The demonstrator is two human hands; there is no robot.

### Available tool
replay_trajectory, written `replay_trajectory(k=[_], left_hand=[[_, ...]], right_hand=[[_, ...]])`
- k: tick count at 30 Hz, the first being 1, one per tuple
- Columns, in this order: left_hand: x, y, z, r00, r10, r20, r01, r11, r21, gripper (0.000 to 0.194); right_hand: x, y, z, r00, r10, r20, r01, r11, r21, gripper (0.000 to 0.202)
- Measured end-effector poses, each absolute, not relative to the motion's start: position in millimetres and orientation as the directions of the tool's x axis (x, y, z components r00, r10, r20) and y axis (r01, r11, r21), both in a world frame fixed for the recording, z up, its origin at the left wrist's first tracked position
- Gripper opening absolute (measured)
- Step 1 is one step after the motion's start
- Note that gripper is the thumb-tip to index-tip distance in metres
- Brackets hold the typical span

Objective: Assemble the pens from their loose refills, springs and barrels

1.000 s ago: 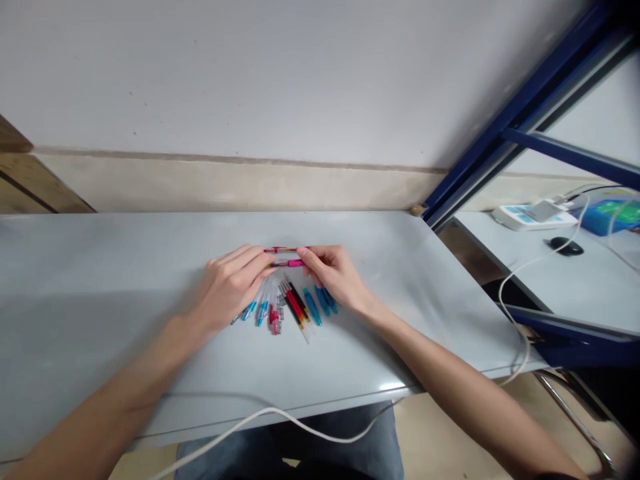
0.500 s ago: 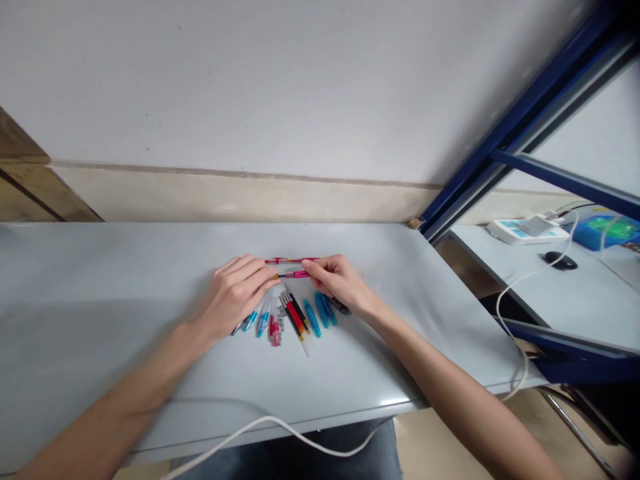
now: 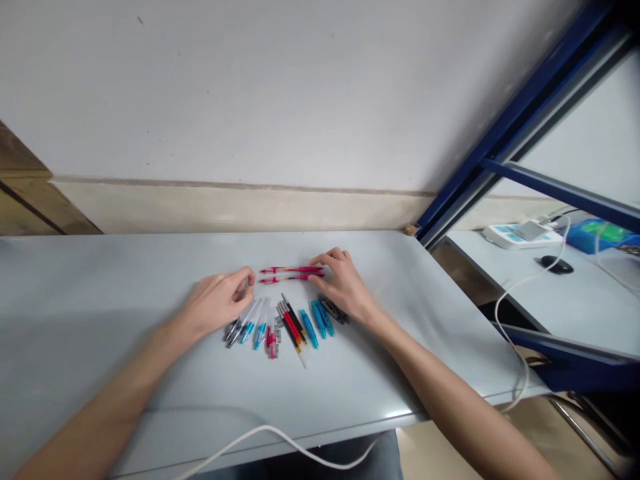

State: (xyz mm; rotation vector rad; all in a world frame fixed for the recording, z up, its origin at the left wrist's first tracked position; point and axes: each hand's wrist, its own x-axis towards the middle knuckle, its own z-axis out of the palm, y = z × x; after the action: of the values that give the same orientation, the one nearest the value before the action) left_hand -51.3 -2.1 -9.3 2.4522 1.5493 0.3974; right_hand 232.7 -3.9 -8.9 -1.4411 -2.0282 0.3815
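Two red pens (image 3: 291,270) lie side by side across the table, nearly parallel. My right hand (image 3: 345,283) is at their right ends, thumb and index finger apart on either side of them; whether it touches them I cannot tell. Just off their left ends, my left hand (image 3: 220,300) is loosely curled, with nothing visible in its fingers. Nearer me lie clear pen barrels with blue grips (image 3: 260,333), red pen parts (image 3: 271,343), and several red and black refills (image 3: 293,323). Blue pen barrels (image 3: 309,329) and black pen parts (image 3: 333,311) lie to the right of these.
A white cable (image 3: 300,437) crosses the table's front edge. Beyond the blue metal frame (image 3: 463,157) at the right stands another table with a white device (image 3: 520,235), a black mouse (image 3: 557,265) and a blue container (image 3: 593,237). The wall rises behind the table.
The nearer red pen, held between both hands before, now lies beside the other one. My left hand has drawn away to the left, and my right thumb and index finger have spread apart.
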Motion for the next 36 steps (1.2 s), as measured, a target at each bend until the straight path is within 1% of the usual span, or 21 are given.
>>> replay_trajectory(k=[2, 3, 5, 7, 13, 20, 23, 31, 36], left_hand=[[-50.2, -2.5, -8.5, 0.422, 0.902, 0.087, 0.858, -0.429, 0.282, 0.009], [-49.7, -2.6, -8.6, 0.426, 0.902, 0.075, 0.862, -0.43, 0.268, 0.009], [-48.9, -2.7, -9.4, 0.428, 0.901, 0.067, 0.866, -0.431, 0.253, 0.009], [-48.6, -2.6, -10.5, 0.431, 0.9, 0.07, 0.867, -0.434, 0.246, 0.01], [-49.9, -1.6, -11.7, 0.449, 0.889, 0.089, 0.856, -0.457, 0.241, 0.012], [-49.9, 0.9, -15.9, 0.472, 0.875, 0.105, 0.848, -0.483, 0.217, 0.018], [-49.0, 0.9, -16.1, 0.483, 0.869, 0.108, 0.843, -0.495, 0.213, 0.019], [-45.0, -2.2, -13.3, 0.48, 0.872, 0.099, 0.853, -0.49, 0.18, 0.021], [-42.9, -4.2, -9.8, 0.473, 0.876, 0.097, 0.856, -0.483, 0.182, 0.02]], right_hand=[[223.7, -12.1, -7.0, -0.258, 0.903, 0.344, 0.74, 0.414, -0.53, 0.018], [218.5, -16.4, -6.3, -0.302, 0.893, 0.333, 0.723, 0.443, -0.531, 0.015], [208.3, -23.9, -6.1, -0.397, 0.877, 0.27, 0.698, 0.48, -0.531, 0.005], [200.2, -29.2, -7.0, -0.449, 0.869, 0.209, 0.711, 0.489, -0.506, 0.002], [192.4, -31.9, -10.9, -0.485, 0.861, 0.15, 0.768, 0.502, -0.397, 0.011], [189.6, -32.3, -17.8, -0.517, 0.833, 0.195, 0.796, 0.552, -0.248, 0.015], [188.9, -32.4, -18.3, -0.527, 0.824, 0.21, 0.801, 0.563, -0.2, 0.013], [187.8, -31.4, -18.5, -0.541, 0.812, 0.221, 0.783, 0.582, -0.219, 0.005], [187.1, -31.2, -17.6, -0.525, 0.822, 0.22, 0.781, 0.568, -0.259, 0.01]])
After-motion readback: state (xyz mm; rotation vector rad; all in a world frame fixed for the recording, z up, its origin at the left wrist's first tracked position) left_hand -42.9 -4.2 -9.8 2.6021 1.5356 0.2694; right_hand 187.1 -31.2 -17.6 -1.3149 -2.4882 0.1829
